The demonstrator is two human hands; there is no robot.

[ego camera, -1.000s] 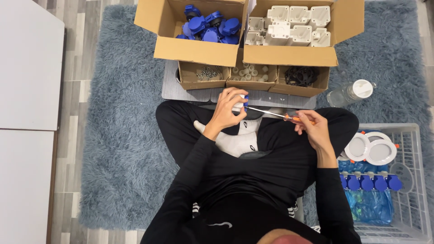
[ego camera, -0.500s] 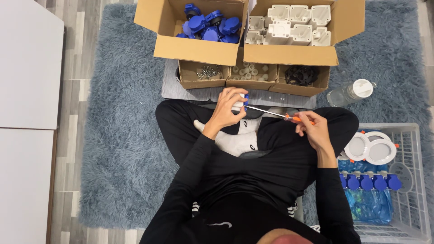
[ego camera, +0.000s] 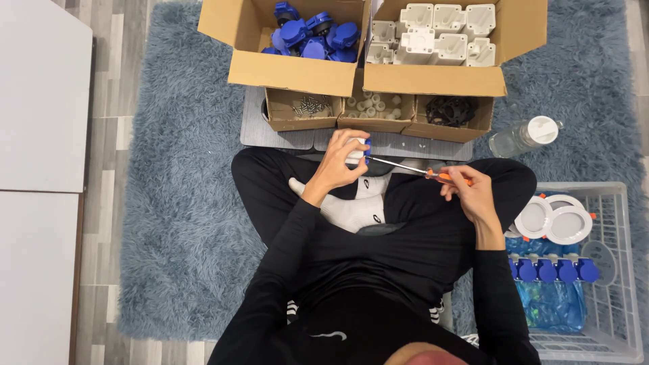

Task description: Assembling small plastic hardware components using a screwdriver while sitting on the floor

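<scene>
Where grey plank flooring meets a shaggy blue-grey rug [ego camera: 182, 223], the person sits cross-legged at frame centre. The left hand [ego camera: 338, 162] has its fingers clenched around a small white-and-blue plastic fitting [ego camera: 357, 151]; the right hand [ego camera: 466, 192] grips the orange handle of a slim metal screwdriver [ego camera: 412, 169], its tip at the fitting. Cardboard boxes [ego camera: 297, 67] fill the upper frame. Both hands have barely shifted since the earlier frames.

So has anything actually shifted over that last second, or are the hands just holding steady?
Hardly anything. The left hand still grips the small white and blue part, and the right hand still holds the orange-handled screwdriver with its tip at that part. Boxes, bottle and basket have not moved.
</scene>
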